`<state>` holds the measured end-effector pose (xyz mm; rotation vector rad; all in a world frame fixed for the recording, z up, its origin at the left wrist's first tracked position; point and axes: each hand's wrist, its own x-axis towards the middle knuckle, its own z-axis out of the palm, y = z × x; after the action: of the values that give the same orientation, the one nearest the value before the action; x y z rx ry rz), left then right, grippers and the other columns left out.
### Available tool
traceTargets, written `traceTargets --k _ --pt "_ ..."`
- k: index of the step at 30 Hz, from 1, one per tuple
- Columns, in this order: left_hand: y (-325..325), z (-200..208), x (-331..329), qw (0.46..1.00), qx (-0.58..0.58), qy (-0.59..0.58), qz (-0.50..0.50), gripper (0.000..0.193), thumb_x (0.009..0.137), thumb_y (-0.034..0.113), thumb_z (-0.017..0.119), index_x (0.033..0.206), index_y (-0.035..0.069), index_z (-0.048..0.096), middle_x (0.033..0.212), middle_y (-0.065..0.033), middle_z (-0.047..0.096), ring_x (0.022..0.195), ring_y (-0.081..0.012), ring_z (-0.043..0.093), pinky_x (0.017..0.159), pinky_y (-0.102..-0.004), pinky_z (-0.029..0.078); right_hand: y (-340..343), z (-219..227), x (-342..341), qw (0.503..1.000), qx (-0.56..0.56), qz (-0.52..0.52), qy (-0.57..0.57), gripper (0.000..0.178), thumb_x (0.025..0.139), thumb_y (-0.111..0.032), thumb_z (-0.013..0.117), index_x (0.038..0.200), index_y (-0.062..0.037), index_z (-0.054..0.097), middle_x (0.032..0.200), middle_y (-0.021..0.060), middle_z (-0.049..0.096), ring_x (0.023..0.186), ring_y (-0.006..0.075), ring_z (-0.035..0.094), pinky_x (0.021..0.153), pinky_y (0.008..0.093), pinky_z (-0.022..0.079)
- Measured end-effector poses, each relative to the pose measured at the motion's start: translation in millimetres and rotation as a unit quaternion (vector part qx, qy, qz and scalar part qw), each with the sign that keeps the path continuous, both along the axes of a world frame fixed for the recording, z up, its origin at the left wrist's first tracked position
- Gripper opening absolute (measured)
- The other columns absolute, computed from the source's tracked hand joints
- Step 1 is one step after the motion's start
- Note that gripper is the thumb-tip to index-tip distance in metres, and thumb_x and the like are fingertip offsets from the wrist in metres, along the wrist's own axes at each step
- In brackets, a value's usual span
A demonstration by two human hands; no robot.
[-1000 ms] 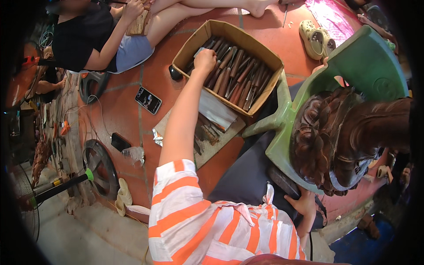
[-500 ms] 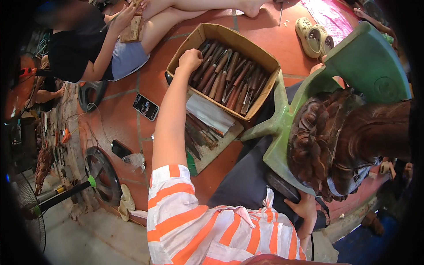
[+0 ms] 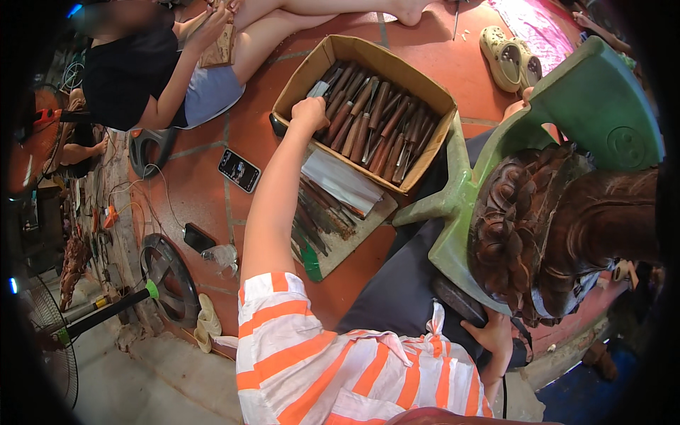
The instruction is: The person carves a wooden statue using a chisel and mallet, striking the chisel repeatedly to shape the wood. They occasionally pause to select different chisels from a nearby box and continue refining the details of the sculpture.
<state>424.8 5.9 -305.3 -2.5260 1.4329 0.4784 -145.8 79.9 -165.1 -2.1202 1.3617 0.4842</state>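
Note:
My left hand point(image 3: 309, 113) reaches into the near left corner of a cardboard box point(image 3: 290, 81), its fingers closed. A flat grey blade point(image 3: 319, 89) of a chisel sticks up just beyond the fingers, and its handle is hidden by my hand. Several wood-handled carving tools point(image 3: 379, 106) lie packed in the box. At the lower right, my right hand point(image 3: 491, 334) rests low beside my leg, near a dark block-like thing point(image 3: 459, 301) at the edge of a green plastic chair point(image 3: 453, 258). Its thumb is spread apart; some fingertips are hidden.
A dark carved wooden piece point(image 3: 506, 219) lies on the chair. Loose flat tools point(image 3: 319, 219) lie on a board point(image 3: 358, 234) beside the box. Phones point(image 3: 239, 170), a fan point(image 3: 57, 354) and clogs point(image 3: 503, 60) are around. Another person point(image 3: 134, 71) sits at the upper left, holding a wooden piece.
My left hand has moved slightly down and right in the picture, and a grey blade now shows beyond its fingers. The whole view has shifted a little; my right hand stays put.

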Motion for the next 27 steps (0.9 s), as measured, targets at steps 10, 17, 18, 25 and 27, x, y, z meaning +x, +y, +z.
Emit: traceTargets --k 10,17,18,25,27 --pt "-5.6 5.9 22.4 0.994 -0.073 -0.077 0.033 0.024 0.078 0.016 0.06 0.098 0.004 0.066 0.101 -0.0184 0.067 0.096 -0.0312 0.065 0.082 -0.0396 0.053 -0.1 -0.5 0.0 1.0 -0.005 0.007 -0.014 0.062 0.063 -0.05 0.077 0.108 -0.0082 0.065 0.098 0.0167 0.067 0.089 0.0352 0.065 0.078 0.0415 0.052" --pt "-3.8 6.9 24.4 0.992 0.005 0.05 0.118 0.033 0.077 0.025 0.068 0.101 0.003 0.064 0.103 -0.0176 0.066 0.1 -0.0329 0.063 0.084 -0.0394 0.052 -1.6 4.4 4.5 0.999 0.032 -0.027 0.032 0.064 0.063 -0.051 0.076 0.108 -0.0077 0.065 0.095 0.0187 0.067 0.091 0.035 0.064 0.079 0.0413 0.051" --pt "-1.7 4.5 28.3 0.994 -0.033 0.014 0.102 0.031 0.077 0.026 0.068 0.096 0.002 0.065 0.099 -0.0187 0.066 0.096 -0.034 0.064 0.082 -0.0411 0.052 -1.4 3.8 3.4 0.999 0.028 -0.02 0.027 0.065 0.063 -0.052 0.076 0.109 -0.0076 0.064 0.094 0.019 0.067 0.09 0.0351 0.064 0.079 0.0412 0.052" --pt "-0.3 59.6 34.3 0.995 -0.078 -0.066 -0.006 0.023 0.074 0.026 0.072 0.085 0.006 0.069 0.087 -0.0174 0.068 0.086 -0.0324 0.066 0.074 -0.043 0.052 0.2 1.1 3.2 0.996 0.042 -0.03 0.066 0.068 0.063 -0.056 0.074 0.109 -0.007 0.064 0.087 0.0191 0.068 0.084 0.0354 0.066 0.074 0.041 0.053" --pt "1.5 59.3 41.8 0.994 -0.097 -0.058 -0.007 0.021 0.074 0.025 0.071 0.083 0.006 0.07 0.084 -0.0175 0.068 0.085 -0.0319 0.066 0.074 -0.0425 0.052 0.0 0.2 0.9 0.997 0.043 -0.028 0.065 0.068 0.063 -0.056 0.074 0.109 -0.0073 0.064 0.087 0.0192 0.067 0.083 0.0354 0.066 0.074 0.041 0.053"
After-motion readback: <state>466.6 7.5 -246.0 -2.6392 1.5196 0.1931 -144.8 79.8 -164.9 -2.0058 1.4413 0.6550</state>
